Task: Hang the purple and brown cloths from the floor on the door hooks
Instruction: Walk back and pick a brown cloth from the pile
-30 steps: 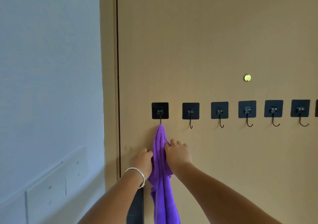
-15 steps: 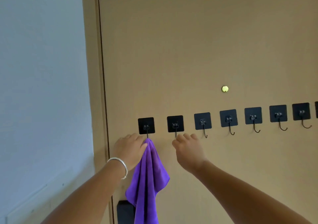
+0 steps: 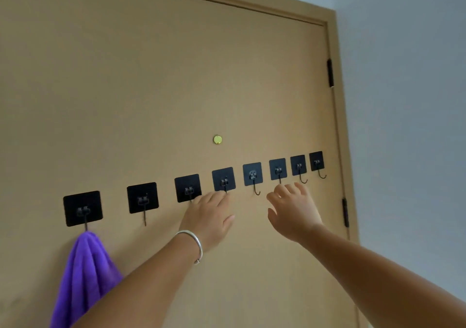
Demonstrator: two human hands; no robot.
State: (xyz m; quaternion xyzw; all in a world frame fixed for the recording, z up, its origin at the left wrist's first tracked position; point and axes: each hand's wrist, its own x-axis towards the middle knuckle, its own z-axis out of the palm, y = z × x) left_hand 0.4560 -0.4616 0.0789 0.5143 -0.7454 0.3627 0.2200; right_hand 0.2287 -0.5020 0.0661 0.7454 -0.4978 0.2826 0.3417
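The purple cloth (image 3: 84, 274) hangs from the leftmost hook (image 3: 82, 209) on the tan door (image 3: 176, 75), and neither hand touches it. A row of several black square hooks (image 3: 252, 175) runs rightward across the door. My left hand (image 3: 209, 215), with a silver bracelet on the wrist, is raised near the third and fourth hooks, fingers apart and holding nothing. My right hand (image 3: 292, 211) is spread open just below the sixth hook, also holding nothing. The brown cloth is not in view.
A brass peephole (image 3: 217, 139) sits above the hook row. The door frame (image 3: 339, 126) with two black hinges (image 3: 330, 73) stands at the right, beside a grey-blue wall (image 3: 408, 100).
Both hands have let go of the purple cloth and shifted right along the hook row. The view has swung right, so the cloth now sits at the lower left.
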